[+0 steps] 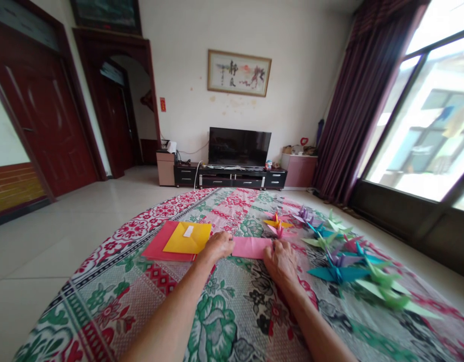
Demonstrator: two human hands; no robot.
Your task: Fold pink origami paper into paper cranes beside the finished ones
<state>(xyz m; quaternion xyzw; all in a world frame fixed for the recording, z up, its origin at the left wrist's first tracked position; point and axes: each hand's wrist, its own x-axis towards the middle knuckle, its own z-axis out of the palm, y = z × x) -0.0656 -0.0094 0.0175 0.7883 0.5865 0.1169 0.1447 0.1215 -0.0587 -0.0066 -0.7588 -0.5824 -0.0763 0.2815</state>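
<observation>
1. White wall [311, 60] at the back, and what a wide backdrop it makes, purple curtain [341, 105] hanging to its right.
2. Down front, it's the bench [217, 327], spread with a flowered cloth in red, green and grey.
3. Beyond its far edge stands the TV [239, 147], screen dark.
4. Look right: a crowd of folded cranes [339, 273], blue, green, purple, pink and orange, all outside the right hand [285, 259].
5. Over on the left lie the red sheets [155, 244], with the yellow sheet [200, 239] partly on top, its right edge just beside the left hand [218, 246].
6. Now the hands: both down on the bench, fingers bent inwards, left at one end and right at the other! Pinching or only pressing? Cannot tell; the undersides are hidden.
7. And between them, the pink strip [250, 247], flat on the cloth. That's the key line: long axis running left to right, hand to hand, its bare middle right of the left hand and left of the right. Neither is nearer; both touch it.
8. Smallest of all, a white slip [188, 231] tilted on the yellow sheet.
</observation>
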